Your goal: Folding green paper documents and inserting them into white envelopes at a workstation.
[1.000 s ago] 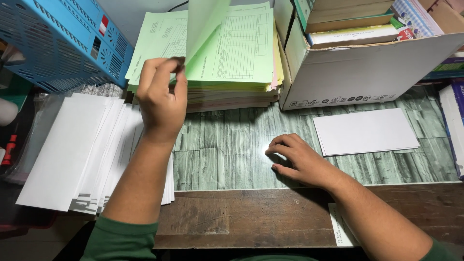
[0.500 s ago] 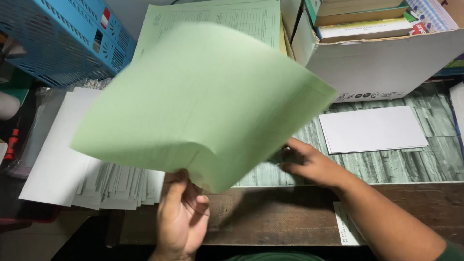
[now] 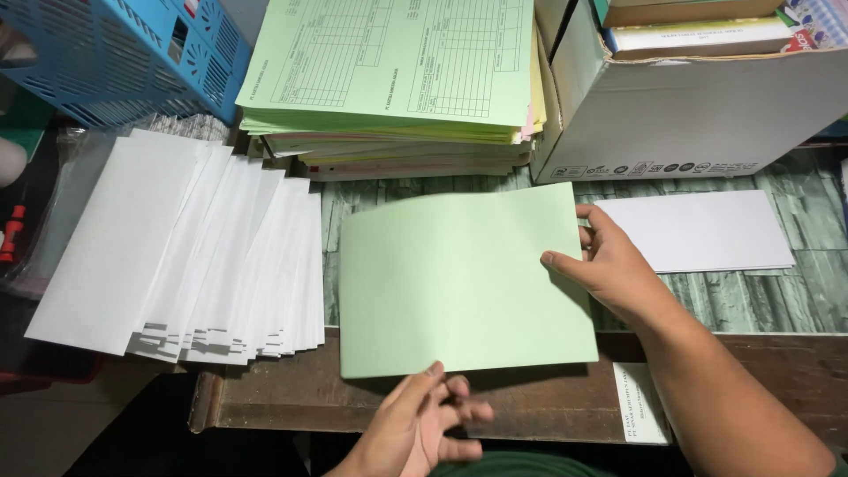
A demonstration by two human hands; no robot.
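I have a green sheet (image 3: 464, 283) lying blank side up in the middle of the table (image 3: 777, 305), its near edge hanging just past the wooden lip so my fingers can get under it. My left hand (image 3: 424, 428) sits at that near edge, thumb on top and fingers loose below, pinching the paper only lightly. My right hand (image 3: 614, 269) holds the right edge, thumb pressed on the face and fingers behind, so the sheet stays flat and square between both grips. Just beyond the sheet, at the far side, is the stack of printed forms (image 3: 397, 79), green on top with yellow and pink edges showing beneath, close enough to reach without leaning. To the left, a fanned row of white envelopes (image 3: 185, 256) lies overlapped so each one can be picked off singly. One more white envelope (image 3: 698, 230) rests alone to the right, just beside my right hand, below a cardboard box (image 3: 698, 115). A blue basket (image 3: 115, 57) stands far left.
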